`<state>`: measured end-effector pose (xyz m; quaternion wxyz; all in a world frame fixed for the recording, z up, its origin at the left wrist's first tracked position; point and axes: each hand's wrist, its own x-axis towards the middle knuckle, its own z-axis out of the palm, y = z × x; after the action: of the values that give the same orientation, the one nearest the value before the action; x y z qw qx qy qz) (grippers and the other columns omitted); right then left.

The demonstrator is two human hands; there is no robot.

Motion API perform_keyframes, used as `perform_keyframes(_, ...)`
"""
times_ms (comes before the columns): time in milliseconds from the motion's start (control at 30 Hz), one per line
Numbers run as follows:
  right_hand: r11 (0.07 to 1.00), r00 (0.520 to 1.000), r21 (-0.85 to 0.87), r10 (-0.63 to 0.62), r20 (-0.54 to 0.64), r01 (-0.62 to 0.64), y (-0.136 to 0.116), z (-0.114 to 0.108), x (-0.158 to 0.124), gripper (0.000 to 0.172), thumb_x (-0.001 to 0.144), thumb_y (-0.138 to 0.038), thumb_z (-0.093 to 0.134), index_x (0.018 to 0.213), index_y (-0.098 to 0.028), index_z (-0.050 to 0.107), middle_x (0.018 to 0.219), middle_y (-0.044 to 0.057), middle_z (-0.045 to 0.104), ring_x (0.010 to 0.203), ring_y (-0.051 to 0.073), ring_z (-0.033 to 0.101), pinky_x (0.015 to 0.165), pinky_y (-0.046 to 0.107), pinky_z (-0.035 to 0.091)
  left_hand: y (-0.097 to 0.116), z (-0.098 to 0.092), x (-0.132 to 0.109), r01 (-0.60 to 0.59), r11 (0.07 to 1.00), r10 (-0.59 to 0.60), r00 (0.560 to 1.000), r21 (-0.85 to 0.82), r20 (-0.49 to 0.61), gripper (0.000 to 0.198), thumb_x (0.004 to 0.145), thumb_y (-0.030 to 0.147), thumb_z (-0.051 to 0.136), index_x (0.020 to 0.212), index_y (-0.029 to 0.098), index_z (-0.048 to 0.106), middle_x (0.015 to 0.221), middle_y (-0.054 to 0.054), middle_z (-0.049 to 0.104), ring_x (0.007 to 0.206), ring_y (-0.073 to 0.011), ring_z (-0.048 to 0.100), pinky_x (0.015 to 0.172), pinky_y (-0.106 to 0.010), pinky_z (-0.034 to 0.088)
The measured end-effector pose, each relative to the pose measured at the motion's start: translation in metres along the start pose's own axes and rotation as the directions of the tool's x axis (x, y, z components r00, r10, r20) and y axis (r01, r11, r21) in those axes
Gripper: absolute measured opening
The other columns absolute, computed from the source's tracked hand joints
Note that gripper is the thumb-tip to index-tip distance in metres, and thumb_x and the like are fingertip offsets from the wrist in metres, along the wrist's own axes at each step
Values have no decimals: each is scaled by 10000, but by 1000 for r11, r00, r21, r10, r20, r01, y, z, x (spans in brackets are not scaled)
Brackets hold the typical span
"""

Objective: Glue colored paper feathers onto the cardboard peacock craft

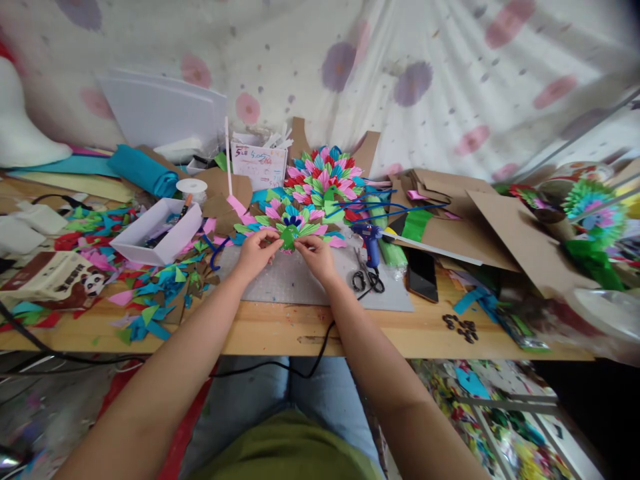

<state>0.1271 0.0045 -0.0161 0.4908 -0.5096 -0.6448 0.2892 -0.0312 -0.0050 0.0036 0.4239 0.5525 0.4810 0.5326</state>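
Observation:
Between my two hands is a small green paper piece (289, 236) at the near edge of a fan of layered pink, green and blue paper petals (300, 217). My left hand (260, 252) pinches its left side, thumb against fingertips. On the other side my right hand (316, 255) pinches the piece's right edge. Both hands are above a grey mat (280, 287). Behind the fan stands a second petal cluster (325, 177) with red, pink, green and blue petals. Right of my right hand lie a blue glue gun (369, 241) and black-handled scissors (367, 279).
Paper scraps (155, 300) cover the left of the table around a white open box (157, 233) with pens. A phone (423, 273), cardboard sheets (525, 233) and small dark pieces (461, 328) lie to the right. A black cable (320, 360) hangs over the front edge.

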Motion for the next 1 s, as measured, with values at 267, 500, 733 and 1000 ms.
perform_keyframes(267, 986, 998, -164, -14, 64, 24, 1, -4, 0, 141, 742, -242, 564, 754, -192, 695, 788, 39, 694, 730, 170, 610, 690, 296, 462, -6, 0, 0, 101, 993, -103, 994, 63, 32, 106, 667, 232, 658, 746, 169, 625, 560, 22, 552, 411, -86, 457, 383, -206, 347)
perform_keyframes(500, 918, 994, -381, -89, 67, 108, 8, -8, 4, 135, 756, -173, 547, 744, -177, 681, 873, 82, 689, 868, 205, 596, 837, 360, 433, -10, -4, 3, 78, 992, -69, 994, 104, -88, 67, 663, 198, 658, 716, 168, 632, 575, 18, 567, 420, -80, 461, 402, -199, 336)
perform_keyframes(733, 920, 1000, -392, -10, 14, 14, 11, -8, 4, 147, 753, -194, 535, 732, -186, 680, 851, 70, 687, 827, 202, 602, 787, 346, 446, -13, -5, 4, 81, 985, -68, 994, 152, -83, 61, 671, 166, 624, 729, 183, 629, 622, 13, 582, 428, -88, 474, 409, -212, 353)
perform_keyframes(1000, 977, 983, -117, 173, -64, -179, 7, -8, 3, 131, 683, -281, 547, 625, -197, 630, 699, 30, 653, 685, 175, 580, 640, 293, 430, -18, -5, 5, 30, 980, -25, 999, 197, -27, 90, 687, 209, 614, 773, 187, 624, 697, -7, 610, 447, -97, 489, 408, -224, 367)
